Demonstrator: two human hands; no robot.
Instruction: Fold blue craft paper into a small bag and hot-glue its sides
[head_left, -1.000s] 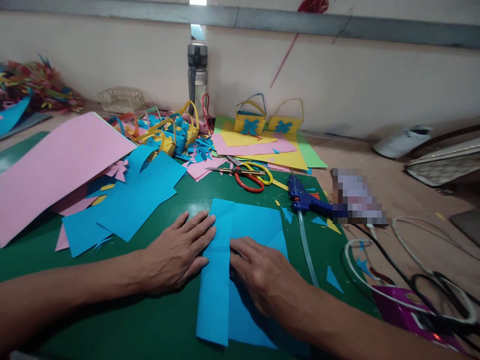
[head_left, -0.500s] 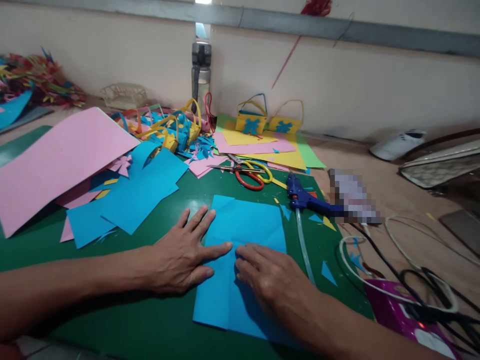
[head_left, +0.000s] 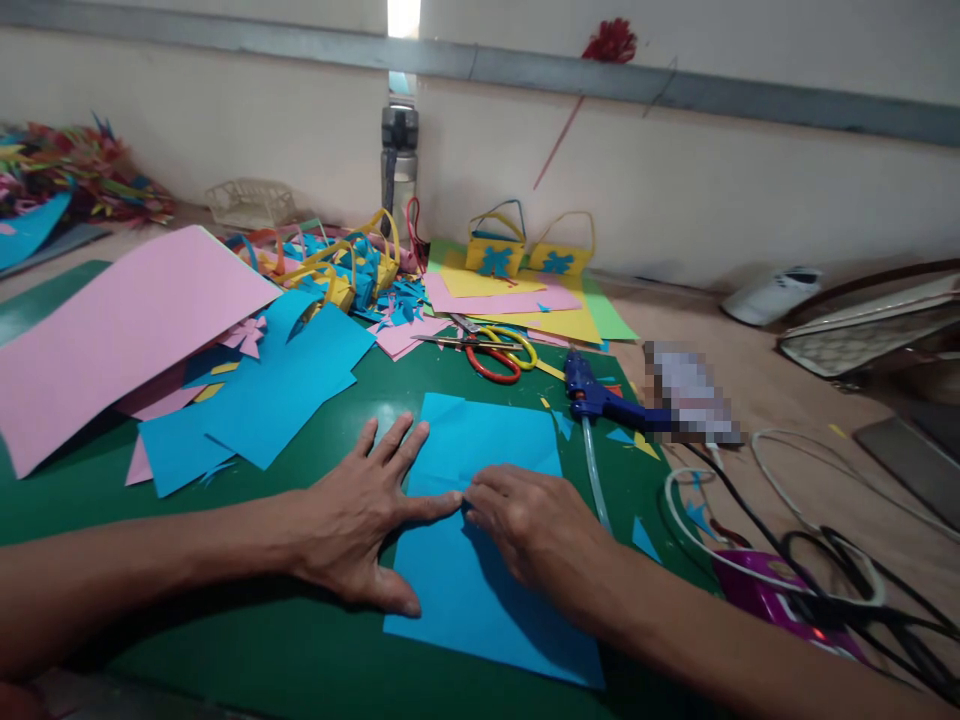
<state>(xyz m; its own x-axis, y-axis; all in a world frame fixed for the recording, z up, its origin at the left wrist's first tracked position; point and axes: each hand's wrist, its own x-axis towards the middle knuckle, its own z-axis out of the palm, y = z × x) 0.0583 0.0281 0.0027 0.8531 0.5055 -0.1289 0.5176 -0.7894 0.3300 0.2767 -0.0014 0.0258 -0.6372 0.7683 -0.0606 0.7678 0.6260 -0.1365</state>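
Note:
A blue sheet of paper (head_left: 517,440) lies on the green table, with a faint crease across its upper part and a small step in its top edge. My left hand (head_left: 364,515) rests flat on its left side, fingers spread, the index finger pointing to the sheet's middle. Touching that fingertip are the bunched fingers of my right hand (head_left: 525,515), closed on the paper; what lies under them is hidden. Beyond the sheet are scissors with red and yellow handles (head_left: 495,355). A blue glue gun (head_left: 600,395) with a clear glue stick lies to the right.
Pink sheets (head_left: 135,330) and more blue sheets (head_left: 277,390) lie at the left. Small yellow paper bags (head_left: 495,255) stand at the back, near a bottle (head_left: 400,160). On the right are a blurred phone (head_left: 694,395), tangled cables (head_left: 810,590) and a purple box (head_left: 757,580).
My left thumb has moved away from its fingers, towards the sheet's lower left. The bunched right fingers have shifted slightly left to the index fingertip. The long vertical edge on the sheet no longer shows.

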